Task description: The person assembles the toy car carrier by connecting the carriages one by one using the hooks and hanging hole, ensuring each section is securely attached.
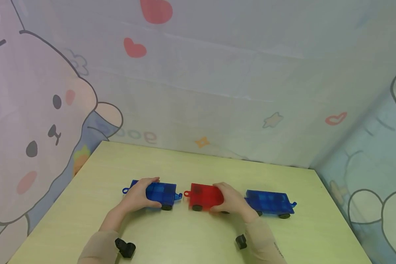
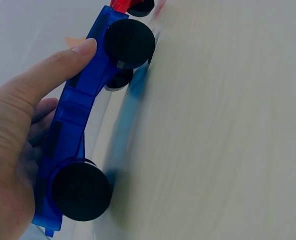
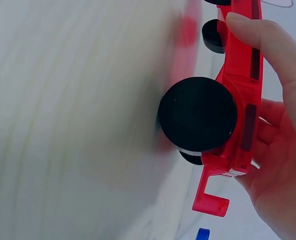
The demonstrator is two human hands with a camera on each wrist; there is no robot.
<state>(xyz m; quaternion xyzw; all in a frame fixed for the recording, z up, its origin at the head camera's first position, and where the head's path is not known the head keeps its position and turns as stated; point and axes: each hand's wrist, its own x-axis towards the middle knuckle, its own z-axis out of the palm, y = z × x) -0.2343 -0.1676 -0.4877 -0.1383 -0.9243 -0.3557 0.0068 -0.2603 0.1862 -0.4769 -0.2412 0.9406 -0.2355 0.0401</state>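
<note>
My left hand [image 1: 139,196] grips a see-through blue toy wagon [image 1: 161,193] with black wheels, its thumb along the near side [image 2: 58,67] and the other fingers over the far side. To its right, a matching red wagon [image 1: 204,196] is held by my right hand [image 1: 231,200], thumb on the near side and fingers behind. A small gap lies between the blue wagon's hook [image 1: 178,197] and the red wagon's ring [image 1: 186,193]. In the right wrist view, the red wagon's hook [image 3: 211,204] sticks out past my hand, apart from a blue tip [image 3: 202,234].
A second blue wagon [image 1: 270,202] stands to the right of my right hand, its hook pointing right. All three stand in a rough row on the pale yellow table [image 1: 191,238]. A printed cloth [image 1: 217,91] hangs behind the table's back edge.
</note>
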